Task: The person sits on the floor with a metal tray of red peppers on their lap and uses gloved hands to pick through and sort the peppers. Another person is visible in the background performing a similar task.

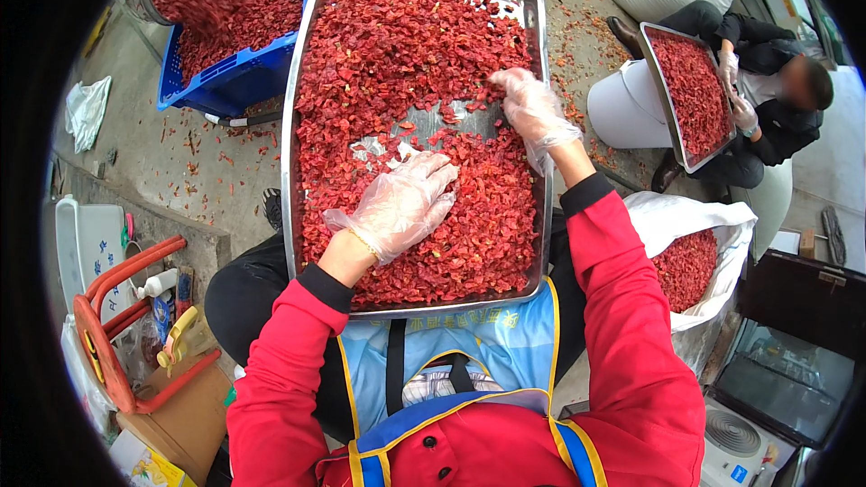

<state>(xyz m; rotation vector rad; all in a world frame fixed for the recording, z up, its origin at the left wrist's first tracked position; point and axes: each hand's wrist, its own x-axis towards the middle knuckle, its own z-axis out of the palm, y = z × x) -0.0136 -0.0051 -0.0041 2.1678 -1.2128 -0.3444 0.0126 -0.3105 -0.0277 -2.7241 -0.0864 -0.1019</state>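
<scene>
A rectangular metal tray [291, 149] rests over my lap, heaped with dried red pepper pieces [413, 47]. My left hand [406, 206], in a clear plastic glove, lies palm down on the lower heap with its fingers slightly spread. At the tray's right side is my right hand [531, 108], gloved the same way, its fingertips touching the edge of the upper heap; whether they pinch any pieces is hidden. Between the hands a patch of the tray's metal bottom shows through, with a few loose pieces on it.
A blue plastic crate [230, 78] of red pieces stands upper left, with a blurred container over it. At right, another person holds a tray [690, 95] beside a white bucket [629, 105]. An open white sack [731, 250] stands lower right, an orange metal frame [122, 325] lower left.
</scene>
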